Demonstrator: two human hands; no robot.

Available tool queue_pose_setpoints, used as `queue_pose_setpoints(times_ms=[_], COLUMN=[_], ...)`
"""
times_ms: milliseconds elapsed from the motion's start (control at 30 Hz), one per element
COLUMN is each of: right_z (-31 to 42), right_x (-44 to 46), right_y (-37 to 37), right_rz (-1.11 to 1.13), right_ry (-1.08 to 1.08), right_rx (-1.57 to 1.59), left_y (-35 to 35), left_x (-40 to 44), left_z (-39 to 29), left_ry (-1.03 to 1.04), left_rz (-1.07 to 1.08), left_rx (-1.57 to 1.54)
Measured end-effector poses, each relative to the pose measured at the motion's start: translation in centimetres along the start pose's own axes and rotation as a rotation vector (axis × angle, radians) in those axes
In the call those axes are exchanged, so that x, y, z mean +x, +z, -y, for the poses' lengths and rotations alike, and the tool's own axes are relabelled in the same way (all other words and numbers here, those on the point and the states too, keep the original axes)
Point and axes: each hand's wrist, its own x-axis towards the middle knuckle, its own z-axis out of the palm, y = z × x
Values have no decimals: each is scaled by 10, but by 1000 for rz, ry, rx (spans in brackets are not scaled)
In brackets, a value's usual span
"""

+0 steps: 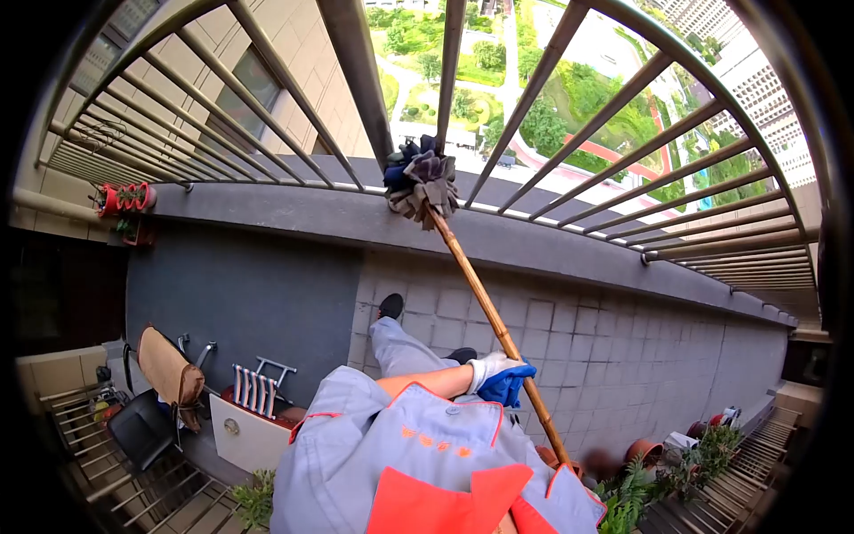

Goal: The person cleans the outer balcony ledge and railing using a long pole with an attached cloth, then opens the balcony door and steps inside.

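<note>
My left hand, in a white and blue glove, is closed around a long brown wooden pole. The pole slants from the lower right up to a mop head of grey, purple and dark blue cloth strips. That mop head is against the foot of the metal railing, at the grey ledge. The pole's lower end passes out of sight by my right sleeve. My right hand does not show.
Metal railing bars curve across the top, with greenery far below. Red planters are at left. A black chair, a brown-covered chair and a white cabinet stand lower left. Potted plants line the lower right.
</note>
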Motion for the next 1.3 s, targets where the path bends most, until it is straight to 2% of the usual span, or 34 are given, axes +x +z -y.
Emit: queue_pose_setpoints(times_ms=[33, 67, 100, 133, 200, 267, 333, 367, 400, 433, 500, 533, 600, 633, 667, 700, 733, 800, 833, 900, 933, 1000, 1067, 1133, 1167, 1200, 1233, 1267, 1300], right_z=[2, 9, 19, 35, 68, 87, 84, 77, 61, 35, -32, -55, -60, -58, -27, 3, 17, 87, 80, 37, 5, -50, -59, -66, -69, -53, -36, 4, 33], right_x=[5, 13, 19, 23, 22, 17, 17, 14, 16, 19, 24, 24, -2, -16, -14, -12, 16, 21, 11, 2, -8, -30, -39, -43, -43, -23, 3, 17, 30], right_y=[8, 15, 22, 28, 33, 36, 33, 35, 40, 47, 69, 75, 45, 24, 15, 7, 44, 19, 14, 12, 12, 13, 11, 8, 6, 24, 49, 41, 34], right_rz=[19, 25, 25, 20, 20, 45, 42, 65, 66, 66, 61, 79, 229, 308, 270, 231, 163, 163, 151, 149, 137, 167, 171, 179, 181, 120, 37, 42, 32], right_ry=[-42, -88, -132, -163, -215, -265, -281, -289, -286, -276, -283, -271, -33, 91, 0, -90, -172, -260, -233, -179, -135, 68, 80, 82, 80, -1, -151, -136, -180], right_rx=[9, 17, 11, 2, -23, -11, 15, 41, 71, 112, 192, 214, 284, 315, 322, 325, 354, 153, 182, 179, 196, 156, 231, 326, 367, 344, 330, 275, 244], left_y=[3, -12, -33, -31, -90, -160, -135, -121, -96, -84, -68, -62, -25, -6, -3, -16, -44, -81, -118, -100, -36, 27, 38, 41, 56, 52, 9, -15, -25], left_x=[3, 10, 15, 5, 51, 93, 110, 104, 95, 99, 114, 121, 106, 89, 80, 94, 107, 113, 150, 163, 126, 110, 130, 136, 123, 125, 157, 164, 165], left_z=[-13, -14, -27, -43, -37, -13, -4, 11, 28, 55, 122, 134, 98, 67, 34, 14, -5, -44, -14, 26, 28, 68, 111, 99, 61, 33, 27, 1, -29], left_ry=[79, 349, -186, 53, 35, 32, -13, 51, -46, -51, -70, -80, -199, -115, -25, 84, -25, 50, 63, 23, -51, -132, -221, -86, -4, -23, 7, -20, -41], left_rz=[-21, -22, -55, -239, -444, -295, -341, -304, -409, -417, 24, 250, -13, -180, -346, -505, -449, -672, -489, -428, -551, -463, -241, -208, -412, -541, -605, -477, -573], left_rx=[-58, 163, -486, -366, -297, -57, -108, -212, -222, -201, -77, -18, -377, -210, -39, -52, -170, 241, 555, -59, -5, 52, -138, -97, 221, 199, 141, 112, 311])
